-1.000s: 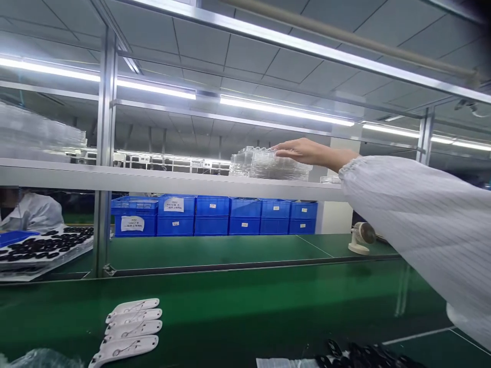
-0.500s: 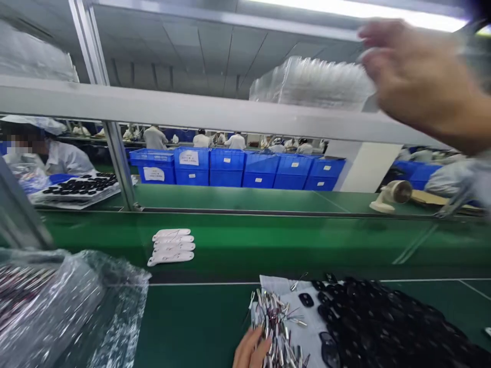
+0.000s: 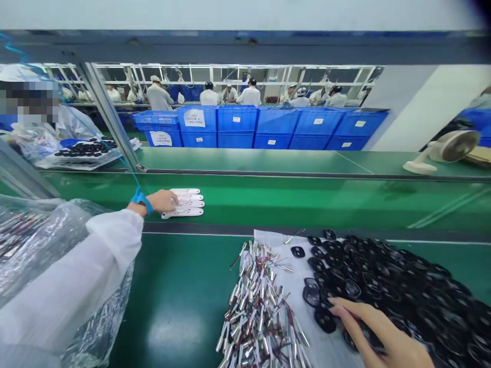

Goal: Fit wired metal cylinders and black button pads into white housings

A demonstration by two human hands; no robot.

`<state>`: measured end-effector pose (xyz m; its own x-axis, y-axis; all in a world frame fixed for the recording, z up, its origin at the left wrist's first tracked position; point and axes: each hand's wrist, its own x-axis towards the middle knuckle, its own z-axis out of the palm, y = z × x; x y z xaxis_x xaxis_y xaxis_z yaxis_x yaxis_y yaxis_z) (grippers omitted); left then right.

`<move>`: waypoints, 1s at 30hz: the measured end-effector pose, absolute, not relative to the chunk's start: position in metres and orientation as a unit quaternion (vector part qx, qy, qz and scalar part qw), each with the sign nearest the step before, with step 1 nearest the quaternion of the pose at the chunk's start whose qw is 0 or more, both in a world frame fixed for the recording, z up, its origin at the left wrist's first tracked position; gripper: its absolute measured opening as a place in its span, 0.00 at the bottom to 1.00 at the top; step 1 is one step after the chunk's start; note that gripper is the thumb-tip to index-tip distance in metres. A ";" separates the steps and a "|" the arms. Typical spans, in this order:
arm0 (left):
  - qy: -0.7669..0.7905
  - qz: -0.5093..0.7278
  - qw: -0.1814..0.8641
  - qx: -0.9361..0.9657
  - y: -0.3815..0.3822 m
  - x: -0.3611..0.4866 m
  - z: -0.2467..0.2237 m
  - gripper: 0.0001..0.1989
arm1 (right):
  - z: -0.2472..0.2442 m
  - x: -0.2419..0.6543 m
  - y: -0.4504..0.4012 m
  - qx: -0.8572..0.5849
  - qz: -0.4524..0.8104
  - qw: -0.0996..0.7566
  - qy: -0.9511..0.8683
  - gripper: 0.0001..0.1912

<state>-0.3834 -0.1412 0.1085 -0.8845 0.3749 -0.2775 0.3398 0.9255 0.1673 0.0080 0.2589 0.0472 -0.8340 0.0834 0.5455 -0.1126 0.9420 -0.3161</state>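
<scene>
My left hand [image 3: 163,200], wearing a blue wrist strap [image 3: 141,200], reaches over the green belt. Its bent fingers close on the near ends of several white, flat, handle-shaped pieces [image 3: 190,203], which lie side by side. My right hand [image 3: 378,327] is at the lower right, thumb and forefinger pinched on a black rounded plastic part [image 3: 325,319] at the left edge of a heap of such parts [image 3: 406,286]. Between the hands lies a pile of small silver motors with thin wires [image 3: 261,312]. The pile and the heap rest partly on a white sheet [image 3: 297,281].
At left, a clear plastic bag [image 3: 72,230] holds more wired parts. Metal posts [image 3: 109,117] and a shelf beam [image 3: 245,46] frame the bench. Behind are stacked blue bins [image 3: 236,120], a small fan [image 3: 452,148] and a co-worker [image 3: 72,122] by a tray of black parts.
My right hand has come down from the overhead shelf to the black heap. My left hand has gone from the motor pile to the white pieces. The view has tilted downward.
</scene>
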 end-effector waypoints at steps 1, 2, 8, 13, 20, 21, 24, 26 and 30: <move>0.967 0.044 0.165 0.188 -0.144 -0.386 0.106 0.11 | 0.039 0.012 0.264 -0.015 0.177 0.278 -0.944 0.20; 0.966 0.032 0.171 0.192 -0.145 -0.388 0.104 0.11 | 0.034 0.014 0.268 -0.034 0.187 0.265 -0.945 0.19; 0.957 0.016 0.152 0.246 -0.142 -0.392 0.099 0.12 | 0.062 -0.036 0.263 -0.082 0.200 0.090 -0.972 0.17; 0.943 0.053 0.133 0.300 -0.146 -0.366 0.128 0.28 | 0.088 -0.120 0.255 -0.134 0.136 -0.047 -0.981 0.16; 0.930 0.091 0.181 0.306 -0.199 -0.254 0.132 0.36 | 0.067 -0.161 0.249 -0.190 0.104 -0.096 -0.972 0.14; 0.935 0.103 0.179 0.289 -0.205 -0.241 0.125 0.35 | 0.067 -0.163 0.249 -0.195 0.102 -0.103 -0.970 0.14; 0.942 0.136 0.172 0.253 -0.214 -0.224 0.107 0.33 | 0.073 -0.168 0.249 -0.207 0.102 -0.126 -0.965 0.14; 0.943 0.142 0.172 0.247 -0.214 -0.228 0.103 0.31 | 0.077 -0.172 0.248 -0.215 0.107 -0.139 -0.961 0.13; 0.944 0.151 0.173 0.238 -0.210 -0.246 0.114 0.24 | 0.075 -0.174 0.248 -0.226 0.142 -0.132 -0.955 0.12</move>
